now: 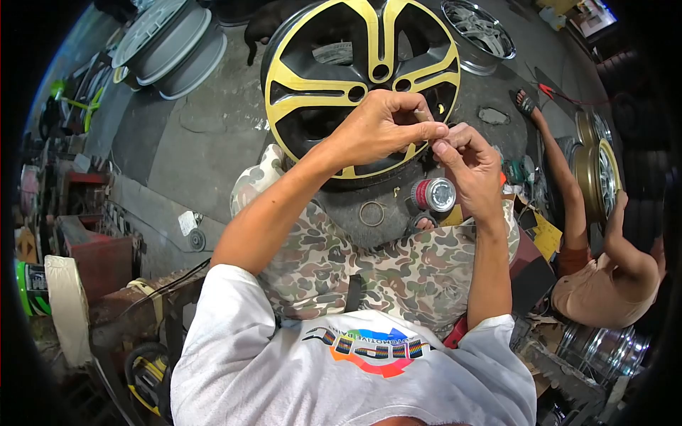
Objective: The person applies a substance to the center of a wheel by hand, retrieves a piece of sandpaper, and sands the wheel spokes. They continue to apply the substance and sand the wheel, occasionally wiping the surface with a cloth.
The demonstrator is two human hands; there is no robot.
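Note:
My left hand [387, 131] and my right hand [474, 167] meet in front of my chest, thumbs and fingertips pinched close together. Whatever lies between the fingertips is too small to make out. Just beyond and below them is a large alloy wheel rim [380, 50], black with yellow-faced spokes. A small yellow scrap [441, 108] shows on it close to my fingers. Under my right hand stands a red can [435, 195] with a silver lid. On the floor between my legs lies a thin ring [371, 213].
Grey rims [167, 50] are stacked at the upper left, and a chrome rim [479, 32] lies at the upper right. Another person [604, 284] sits at the right by a gold-barrelled rim [588, 170]. A red box [94, 245] stands at the left among clutter.

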